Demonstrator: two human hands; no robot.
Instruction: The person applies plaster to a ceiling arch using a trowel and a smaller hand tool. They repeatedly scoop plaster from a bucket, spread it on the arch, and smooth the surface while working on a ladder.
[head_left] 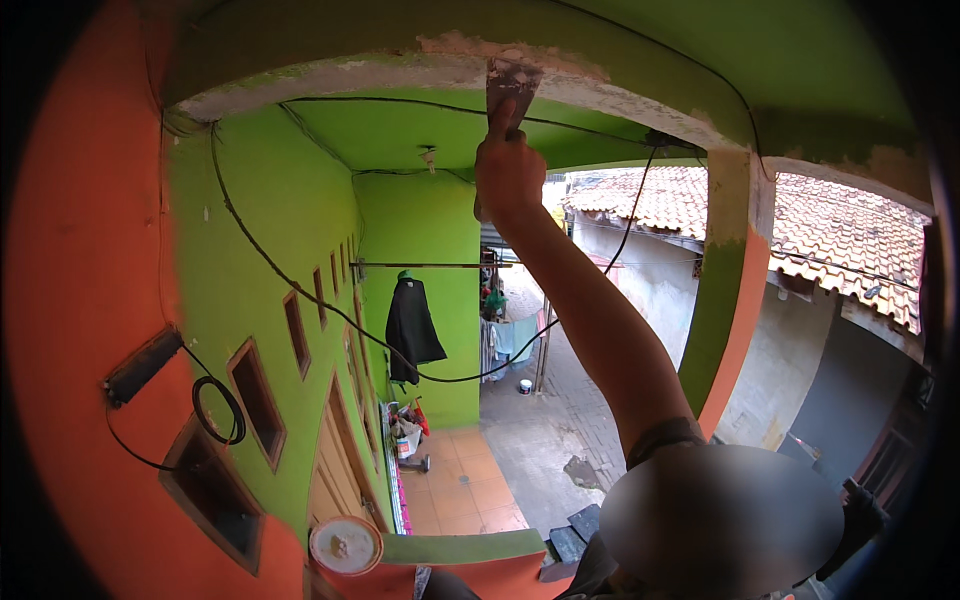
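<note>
My right hand (pixel 512 172) is raised high, its fingers wrapped round the handle of a putty knife (pixel 513 82). One finger lies stretched up along the blade. The blade's wide end touches the lower edge of an overhead beam (pixel 620 88), where green paint is gone and pale, rough plaster shows. Brownish bare patches spread beside the blade. My bare forearm runs down to a dark sleeve at the lower right, partly covered by a blurred oval. My left hand is out of view.
A round tub (pixel 346 545) with whitish contents stands beside a low green-topped wall (pixel 460 545). A black cable (pixel 330 305) hangs in a loop below the beam. A post (pixel 735 300) rises at right. A dark jacket (pixel 412 325) hangs at the back, over a tiled floor (pixel 462 475).
</note>
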